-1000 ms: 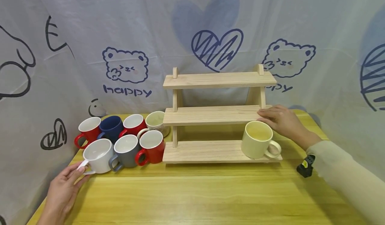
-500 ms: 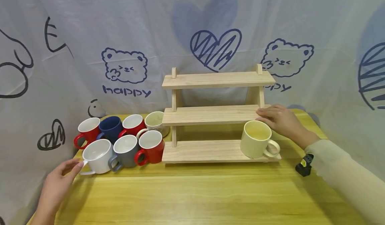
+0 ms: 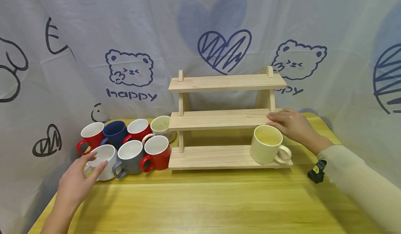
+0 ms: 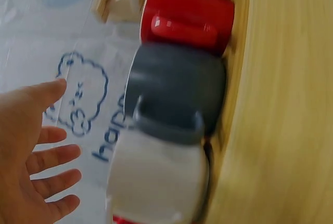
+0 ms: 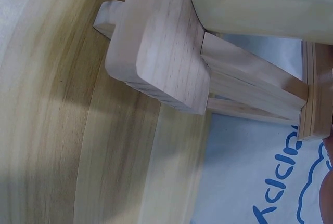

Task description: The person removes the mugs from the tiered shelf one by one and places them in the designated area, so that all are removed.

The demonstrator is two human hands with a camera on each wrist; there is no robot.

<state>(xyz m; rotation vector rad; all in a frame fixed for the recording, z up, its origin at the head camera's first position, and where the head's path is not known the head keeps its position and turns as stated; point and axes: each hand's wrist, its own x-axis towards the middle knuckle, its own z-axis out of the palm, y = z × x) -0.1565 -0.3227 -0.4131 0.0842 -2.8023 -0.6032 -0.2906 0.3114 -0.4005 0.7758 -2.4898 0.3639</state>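
A white mug [image 3: 104,159] stands at the front left of a cluster of mugs on the wooden table [image 3: 200,202]. My left hand [image 3: 91,164] reaches over its near rim with the fingers spread and holds nothing; I cannot tell whether it touches the mug. The left wrist view shows that left hand [image 4: 36,156] open beside the white mug [image 4: 156,182]. My right hand [image 3: 278,120] rests with straight fingers on the right end of the middle shelf of a three-tier wooden rack [image 3: 219,119]. A cream mug [image 3: 267,148] stands on the bottom shelf just below it.
A grey mug [image 3: 130,155] and a red mug [image 3: 156,152] stand right of the white one; two red mugs, a navy mug and a cream mug stand behind. A small black object [image 3: 317,173] lies by my right sleeve. A printed cloth hangs behind.
My left hand has moved up and to the right, from the white mug's handle to over its rim, fingers spreading. The right hand and the mugs have stayed put.
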